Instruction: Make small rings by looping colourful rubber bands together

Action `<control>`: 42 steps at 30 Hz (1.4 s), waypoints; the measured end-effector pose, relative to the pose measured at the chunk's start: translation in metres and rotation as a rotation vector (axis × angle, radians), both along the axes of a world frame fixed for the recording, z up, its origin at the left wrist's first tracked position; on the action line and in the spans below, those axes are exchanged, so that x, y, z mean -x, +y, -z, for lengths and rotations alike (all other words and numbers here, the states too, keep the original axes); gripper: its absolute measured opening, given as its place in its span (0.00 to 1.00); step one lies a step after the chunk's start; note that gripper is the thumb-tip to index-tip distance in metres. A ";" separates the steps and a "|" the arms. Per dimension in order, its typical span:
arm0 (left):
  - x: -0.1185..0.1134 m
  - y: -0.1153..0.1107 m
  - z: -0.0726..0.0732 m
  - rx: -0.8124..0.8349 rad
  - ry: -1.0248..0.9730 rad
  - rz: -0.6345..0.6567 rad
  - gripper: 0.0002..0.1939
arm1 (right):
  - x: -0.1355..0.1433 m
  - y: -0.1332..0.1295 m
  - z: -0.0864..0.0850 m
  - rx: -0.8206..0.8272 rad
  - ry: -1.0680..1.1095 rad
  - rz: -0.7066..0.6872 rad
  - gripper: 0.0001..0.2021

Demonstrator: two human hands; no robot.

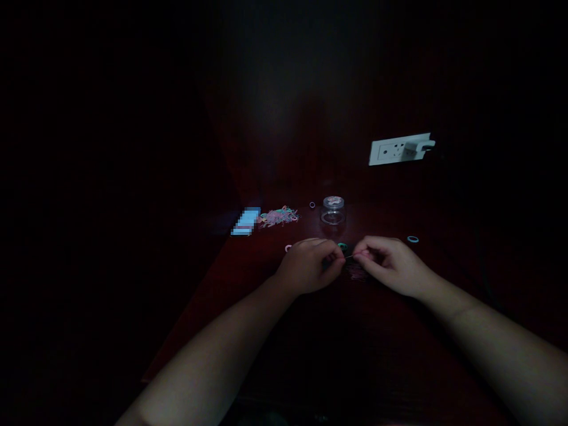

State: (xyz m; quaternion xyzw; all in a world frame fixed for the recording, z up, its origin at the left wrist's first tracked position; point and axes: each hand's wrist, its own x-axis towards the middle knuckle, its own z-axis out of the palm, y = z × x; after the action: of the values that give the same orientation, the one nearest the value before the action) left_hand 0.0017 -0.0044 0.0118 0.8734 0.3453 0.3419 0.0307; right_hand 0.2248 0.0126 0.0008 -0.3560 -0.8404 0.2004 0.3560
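My left hand (313, 264) and my right hand (390, 263) face each other over the dark red table. Both pinch a thin strand (349, 257), which spans the short gap between their fingertips and looks like a stretched hair elastic. Just below the right fingers lies a small bunch of pinkish elastics (357, 273). A green ring-shaped hair tie (342, 245) shows behind the fingertips. Partly covered by my left hand is a pink ring (288, 248). Dim light hides finer detail.
Beyond the hands stands a clear lidded jar (332, 214), with a small purple ring (312, 205) beside it. A heap of pastel elastics (279, 217) lies near a bright phone screen (246, 221). A blue ring (412, 239) rests at right, below a wall socket (394, 150) with a plug.
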 end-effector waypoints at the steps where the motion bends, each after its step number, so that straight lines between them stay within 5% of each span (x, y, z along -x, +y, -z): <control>1: 0.000 0.000 0.000 0.003 0.007 -0.003 0.04 | 0.000 0.000 0.000 -0.007 -0.001 0.001 0.09; 21: 0.000 -0.002 -0.002 0.004 0.032 0.007 0.03 | -0.003 0.002 -0.002 0.037 0.079 0.015 0.08; 28: -0.001 -0.002 -0.002 0.019 0.042 0.008 0.05 | 0.005 -0.003 -0.001 0.106 0.000 -0.148 0.08; 42: -0.001 -0.001 -0.003 0.032 0.036 0.015 0.03 | -0.002 0.003 -0.001 0.106 0.010 -0.090 0.12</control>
State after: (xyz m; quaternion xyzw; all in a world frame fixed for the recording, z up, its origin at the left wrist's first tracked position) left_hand 0.0025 -0.0059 0.0146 0.8814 0.3447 0.3205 0.0412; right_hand 0.2266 0.0154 0.0016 -0.3351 -0.8422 0.2620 0.3314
